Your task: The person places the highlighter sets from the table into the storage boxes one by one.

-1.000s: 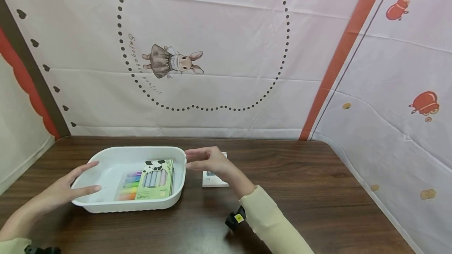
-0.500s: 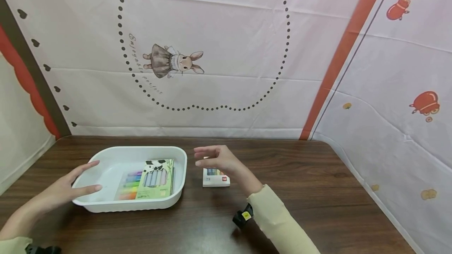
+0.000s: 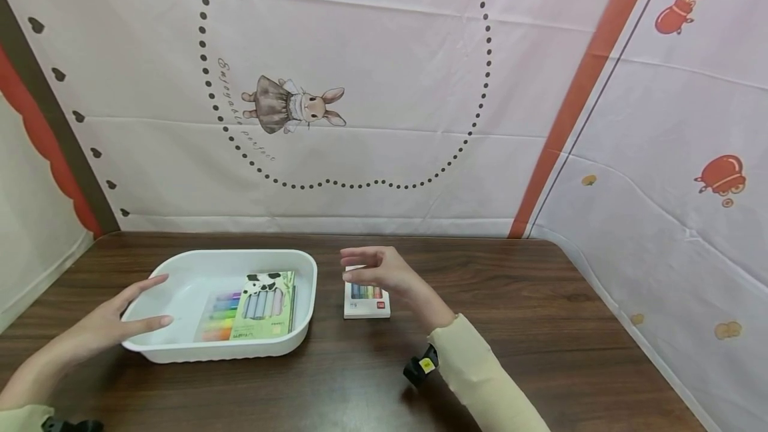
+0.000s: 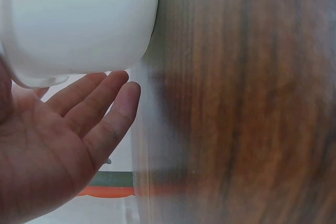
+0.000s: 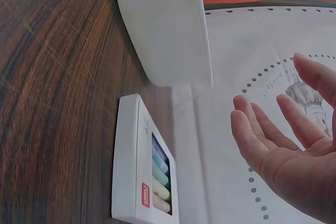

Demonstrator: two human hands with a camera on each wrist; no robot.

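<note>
A white plastic tray (image 3: pixel 168 351) sits on the left of the table. My left hand (image 3: pixel 99 322) rests at its left end, thumb and one finger extended over the rim. In the left wrist view, the other fingers (image 4: pixel 100 103) lie loosely outside the tray wall. Inside the tray are a green panda-print box (image 3: pixel 262 305) of pastel sticks and a clear pack of rainbow-coloured pens (image 3: pixel 221 315). My right hand (image 3: pixel 384 269), holding nothing, hovers above a white windowed box (image 3: pixel 367 305) of coloured sticks, partly hiding its far end. In the right wrist view, its fingers are apart from the box.
The dark wooden table (image 3: pixel 516 339) extends far to the right. A white printed cloth (image 3: pixel 384 85) hangs behind it and along the sides. A black wrist camera (image 3: pixel 420 365) hangs under the right sleeve.
My right hand has left the tray's right rim and moved right, over the white box, showing more of the box's near end. The left hand and tray have stayed put.
</note>
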